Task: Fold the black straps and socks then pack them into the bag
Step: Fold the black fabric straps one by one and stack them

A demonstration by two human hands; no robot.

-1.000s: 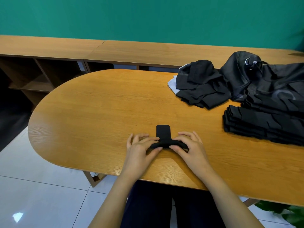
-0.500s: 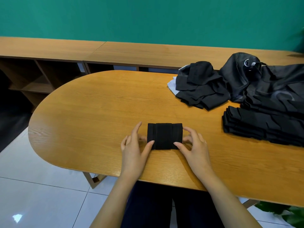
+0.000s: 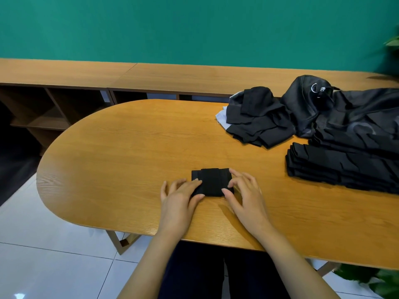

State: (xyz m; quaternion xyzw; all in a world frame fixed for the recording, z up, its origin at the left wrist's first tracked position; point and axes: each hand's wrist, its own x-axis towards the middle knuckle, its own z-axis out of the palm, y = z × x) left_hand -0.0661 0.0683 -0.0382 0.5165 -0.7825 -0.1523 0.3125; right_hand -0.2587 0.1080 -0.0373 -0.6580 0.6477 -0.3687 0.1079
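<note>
The folded black strap [image 3: 211,182] lies flat as a small ribbed rectangle on the oval wooden table [image 3: 129,147], close to the table's near edge and about midway along it. The left hand [image 3: 180,194] lies against the strap's left side, released and holding nothing. Its fingers are nearly straight, with the tips resting on the strap's left edge and the thumb touching the near left corner. The right hand [image 3: 245,190] is at the strap's right side with its fingers bent. The fingertips are on the right edge and the thumb is at the near right corner; whether they pinch the fabric or only press on it cannot be told. Toward the table's far right end sits the crumpled black bag [image 3: 349,113], with a metal ring [image 3: 315,87] showing near its top. A loose heap of black garments [image 3: 259,121] sits on the table just left of the bag, over a pale cloth [image 3: 222,117]. Nearer the table's front on the right, a stack of folded black pieces [image 3: 336,169] lies touching the bag. Beyond the table's far edge a low wooden shelf unit [image 3: 64,72] runs along a green wall [image 3: 194,29]. White floor tiles [image 3: 43,244] show below the table's left end, and plant leaves [image 3: 380,279] show under its right end.
</note>
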